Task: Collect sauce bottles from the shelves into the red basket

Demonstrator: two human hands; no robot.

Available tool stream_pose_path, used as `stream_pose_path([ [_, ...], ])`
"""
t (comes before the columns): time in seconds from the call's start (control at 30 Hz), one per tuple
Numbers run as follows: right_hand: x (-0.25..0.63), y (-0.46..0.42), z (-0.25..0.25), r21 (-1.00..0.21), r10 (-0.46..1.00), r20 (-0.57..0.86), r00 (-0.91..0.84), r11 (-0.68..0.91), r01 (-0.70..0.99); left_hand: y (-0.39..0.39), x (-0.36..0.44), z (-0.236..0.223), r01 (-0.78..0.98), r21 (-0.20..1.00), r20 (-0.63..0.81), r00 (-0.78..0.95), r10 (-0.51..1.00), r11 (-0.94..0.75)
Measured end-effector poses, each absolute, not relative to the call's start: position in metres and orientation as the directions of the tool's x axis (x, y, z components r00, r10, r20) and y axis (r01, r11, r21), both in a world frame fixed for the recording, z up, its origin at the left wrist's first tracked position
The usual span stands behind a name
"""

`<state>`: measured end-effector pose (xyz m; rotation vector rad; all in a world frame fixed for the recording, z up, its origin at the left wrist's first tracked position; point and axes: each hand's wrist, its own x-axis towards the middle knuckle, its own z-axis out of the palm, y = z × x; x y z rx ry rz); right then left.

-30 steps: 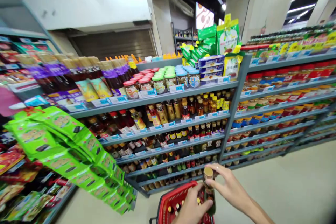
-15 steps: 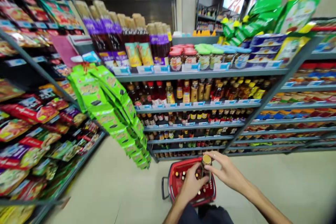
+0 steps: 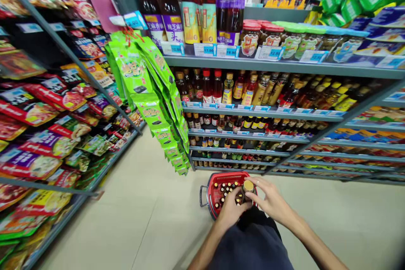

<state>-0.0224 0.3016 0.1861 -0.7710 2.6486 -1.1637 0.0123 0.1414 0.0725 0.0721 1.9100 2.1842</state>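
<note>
A glass jar with a gold lid point(image 3: 248, 186) is held upright above the red shopping basket point(image 3: 232, 174). My left hand point(image 3: 233, 210) wraps its fingers round the near left side of the jar. On the right, my right hand point(image 3: 271, 199) has its fingers closed round the lid and upper part. Most of the jar's body is hidden behind my fingers. Several small bottles with pale caps point(image 3: 227, 190) stand inside the basket, partly covered by my hands. The basket's dark handle point(image 3: 203, 196) sticks out to the left.
Ahead stands a shelf rack point(image 3: 268, 65) with sauce bottles, jars and price tags. Green snack packets point(image 3: 155, 112) hang in strips from its left end. A slanted rack of bagged food point(image 3: 47, 122) lines the left. Pale tiled floor point(image 3: 152, 215) lies around the basket.
My view has moved closer to the shelves and shifted, so the bottles and jars look larger. Both hands still hold the jar over the basket, and more of my dark clothing shows below.
</note>
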Motion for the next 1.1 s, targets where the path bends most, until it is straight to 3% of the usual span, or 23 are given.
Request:
stream_pose_path([
  [0.23,-0.026,0.312,0.197,-0.704,-0.503,0.091,-0.859,0.578,-0.413,0.138,0.003,0.08,-0.081,0.997,-0.083,-0.964,0.253,0.02],
  [0.53,-0.047,0.307,0.196,-0.743,-0.514,0.132,-0.847,0.514,-0.428,0.124,-0.013,0.095,-0.007,0.985,-0.035,-0.986,0.164,0.172],
  [0.8,-0.033,0.313,0.174,-0.787,-0.525,0.043,-0.85,0.506,-0.353,0.131,0.011,0.051,-0.168,0.982,-0.181,-0.966,0.187,0.084],
  [1.1,-0.033,0.323,0.171,-0.801,-0.502,0.047,-0.864,0.498,-0.333,0.146,0.006,0.05,-0.152,0.985,-0.165,-0.961,0.22,0.076],
])
